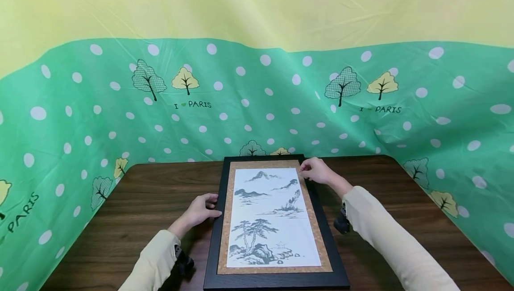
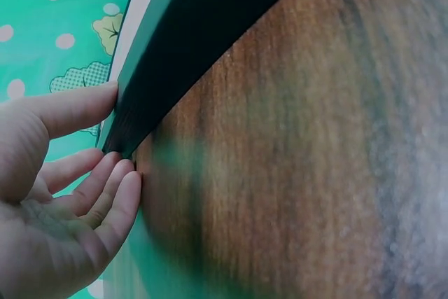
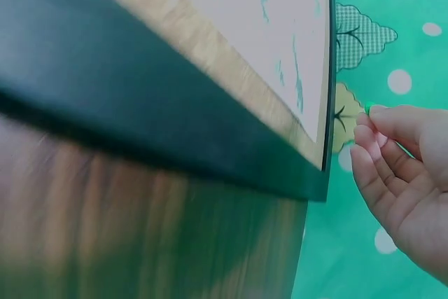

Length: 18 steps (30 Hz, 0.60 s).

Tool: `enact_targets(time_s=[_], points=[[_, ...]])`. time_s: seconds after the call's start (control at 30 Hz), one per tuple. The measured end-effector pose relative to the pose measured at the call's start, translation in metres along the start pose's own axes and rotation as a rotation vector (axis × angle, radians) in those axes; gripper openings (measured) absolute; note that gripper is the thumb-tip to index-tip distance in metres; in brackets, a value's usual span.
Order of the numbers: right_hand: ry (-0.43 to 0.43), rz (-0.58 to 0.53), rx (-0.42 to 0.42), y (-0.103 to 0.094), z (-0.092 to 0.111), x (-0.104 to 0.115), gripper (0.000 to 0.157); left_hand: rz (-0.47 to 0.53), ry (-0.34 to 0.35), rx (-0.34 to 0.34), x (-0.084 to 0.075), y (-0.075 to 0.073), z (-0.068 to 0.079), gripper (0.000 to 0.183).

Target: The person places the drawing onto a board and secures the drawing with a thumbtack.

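Observation:
A black-framed cork board (image 1: 225, 255) lies on the table with a sheet of paper (image 1: 273, 219) on its cork. Mountains, pines and a pavilion are drawn on the sheet in grey ink. My left hand (image 1: 198, 210) holds the frame's left edge. In the left wrist view, its thumb (image 2: 77, 108) is against the upper side of the frame and the fingertips are at the lower edge. Near the sheet's upper right corner, my right hand (image 1: 319, 171) pinches a small green pin (image 3: 368, 108) between thumb and forefinger. Most of the pin is hidden by the fingertips.
A dark brown wooden table (image 1: 148, 219) extends to both sides of the board. Behind and around it hangs a green and yellow cloth (image 1: 257, 76) with white dots and printed trees, close to the board's far edge. Dark wrist cameras (image 1: 342, 220) sit under both sleeves.

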State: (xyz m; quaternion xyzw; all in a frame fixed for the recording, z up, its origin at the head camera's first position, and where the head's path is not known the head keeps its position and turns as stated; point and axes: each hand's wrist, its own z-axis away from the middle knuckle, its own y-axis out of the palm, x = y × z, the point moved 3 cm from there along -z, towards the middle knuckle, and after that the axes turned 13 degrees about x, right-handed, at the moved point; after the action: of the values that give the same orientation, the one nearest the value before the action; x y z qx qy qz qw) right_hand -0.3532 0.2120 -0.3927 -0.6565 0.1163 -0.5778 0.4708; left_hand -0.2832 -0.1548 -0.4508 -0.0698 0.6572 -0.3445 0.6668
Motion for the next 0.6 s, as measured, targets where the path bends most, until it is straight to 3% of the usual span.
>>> enact_targets(time_s=[0.27, 0.6], points=[[-0.012, -0.043, 0.008, 0.011, -0.033, 0.012, 0.008, 0.000, 0.007, 0.000, 0.003, -0.001, -0.002, 0.051], [0.058, -0.242, -0.029, 0.039, -0.066, 0.013, 0.011, -0.002, 0.011, 0.007, 0.001, 0.001, 0.000, 0.051]])
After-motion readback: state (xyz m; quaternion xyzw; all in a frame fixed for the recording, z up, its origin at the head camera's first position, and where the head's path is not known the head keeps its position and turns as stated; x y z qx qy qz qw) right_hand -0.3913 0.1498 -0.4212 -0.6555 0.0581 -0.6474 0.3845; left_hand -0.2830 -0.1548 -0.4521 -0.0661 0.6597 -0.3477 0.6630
